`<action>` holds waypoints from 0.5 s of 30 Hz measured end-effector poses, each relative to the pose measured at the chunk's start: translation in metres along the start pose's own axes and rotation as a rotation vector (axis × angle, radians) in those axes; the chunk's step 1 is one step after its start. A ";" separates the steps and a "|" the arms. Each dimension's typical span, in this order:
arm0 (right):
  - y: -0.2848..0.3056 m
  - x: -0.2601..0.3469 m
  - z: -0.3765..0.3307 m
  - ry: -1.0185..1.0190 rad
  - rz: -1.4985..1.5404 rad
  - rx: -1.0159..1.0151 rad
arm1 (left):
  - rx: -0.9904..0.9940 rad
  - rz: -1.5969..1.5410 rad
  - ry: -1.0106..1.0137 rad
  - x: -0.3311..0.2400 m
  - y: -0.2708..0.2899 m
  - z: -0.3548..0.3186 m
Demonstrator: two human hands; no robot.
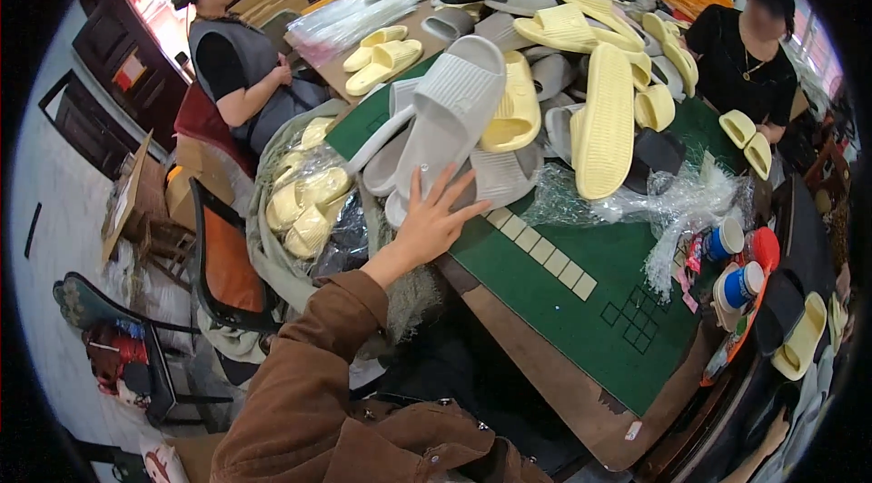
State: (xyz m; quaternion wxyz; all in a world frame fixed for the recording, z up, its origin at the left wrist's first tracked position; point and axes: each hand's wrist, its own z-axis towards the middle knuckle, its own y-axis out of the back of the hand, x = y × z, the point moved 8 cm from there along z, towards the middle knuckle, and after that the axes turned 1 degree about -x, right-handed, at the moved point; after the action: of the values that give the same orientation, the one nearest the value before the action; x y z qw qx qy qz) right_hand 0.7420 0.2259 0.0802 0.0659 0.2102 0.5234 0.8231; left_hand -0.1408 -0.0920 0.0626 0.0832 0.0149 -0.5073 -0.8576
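Note:
My left hand (434,224) reaches out from a brown sleeve, its fingers spread over the heel end of a large grey slipper (454,101). The fingertips seem to rest on the slipper, and nothing is gripped. More grey slippers (507,176) lie under and beside it, with a yellow slipper (513,106) just behind. Another yellow slipper (606,124) lies sole up on the heap to the right. My right hand is out of view.
A green mat (545,319) with pale tiles covers the table. To the left stands a sack (263,188) of wrapped yellow slippers. Plastic wrap (627,201), paper cups (727,238) and slippers sit at right. Two people are across the table; another person's hand (777,428) shows lower right.

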 end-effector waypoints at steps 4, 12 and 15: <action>0.011 0.007 -0.015 0.246 -0.022 -0.050 | 0.011 0.004 0.001 0.001 0.004 -0.003; -0.004 0.048 -0.086 0.413 -0.284 0.133 | 0.022 -0.029 0.000 -0.002 -0.006 -0.001; -0.026 0.072 -0.117 0.453 -0.117 0.214 | -0.018 -0.058 -0.012 -0.004 -0.004 -0.002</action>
State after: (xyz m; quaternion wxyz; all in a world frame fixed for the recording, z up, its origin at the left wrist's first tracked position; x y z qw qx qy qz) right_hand 0.6261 0.1634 0.0345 -0.0282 -0.0042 0.6201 0.7840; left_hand -0.1372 -0.0912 0.0579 0.0554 0.0235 -0.4992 -0.8644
